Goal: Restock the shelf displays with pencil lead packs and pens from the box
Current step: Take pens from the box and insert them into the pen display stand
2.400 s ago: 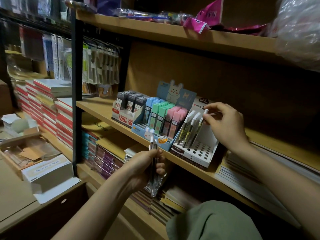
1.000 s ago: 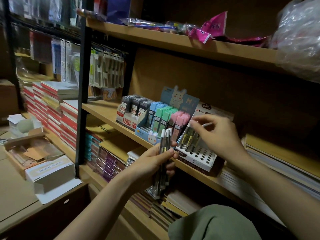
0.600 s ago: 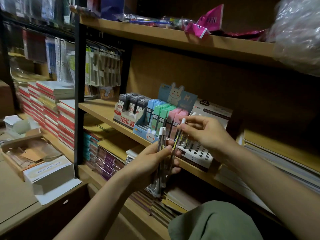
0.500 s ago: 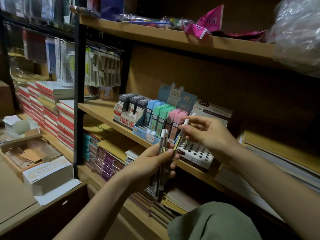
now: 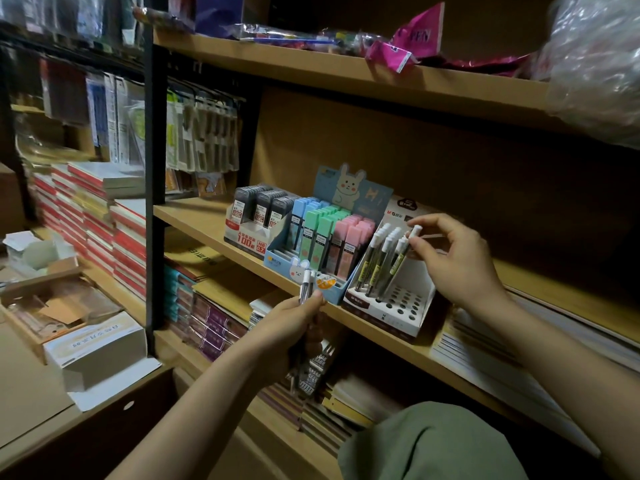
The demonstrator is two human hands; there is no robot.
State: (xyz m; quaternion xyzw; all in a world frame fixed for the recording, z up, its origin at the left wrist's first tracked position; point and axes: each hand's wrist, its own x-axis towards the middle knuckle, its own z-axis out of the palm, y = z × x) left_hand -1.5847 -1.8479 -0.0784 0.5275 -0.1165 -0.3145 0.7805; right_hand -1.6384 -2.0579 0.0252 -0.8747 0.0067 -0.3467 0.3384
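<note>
- The right hand (image 5: 457, 261) pinches the white cap of a slim clear lead tube with a yellow-green label (image 5: 398, 265) between thumb and fingertips; the tube leans back with its lower end down at the perforated tray of the white cardboard display stand with round holes (image 5: 408, 306).
- Three or four like tubes already stand in that stand's left holes, tilted the same way, just beside the held one.
- The left hand (image 5: 294, 327) is curled round a small bundle of clear white-capped tubes (image 5: 306, 289) — their caps stick up above the fingers, in front of the shelf edge and below the displays.
- The stand sits on the middle wooden shelf board (image 5: 194, 220), touching the blue cardboard display box with a rabbit header (image 5: 349, 188) on its left.
- That blue box holds upright rows of blue, green and pink flat lead packs (image 5: 322, 237).
- Further left, touching it, a white-fronted display box with red print (image 5: 247, 237) carries dark grey lead packs (image 5: 259, 206).
- Stacked notebooks with red spines (image 5: 104, 230) fill the bay to the left of the black upright.
- A white oblong carton (image 5: 97, 348) lies on the brown surface (image 5: 27, 393) at lower left.
- A green-clad knee (image 5: 433, 445) shows at the bottom edge.
</note>
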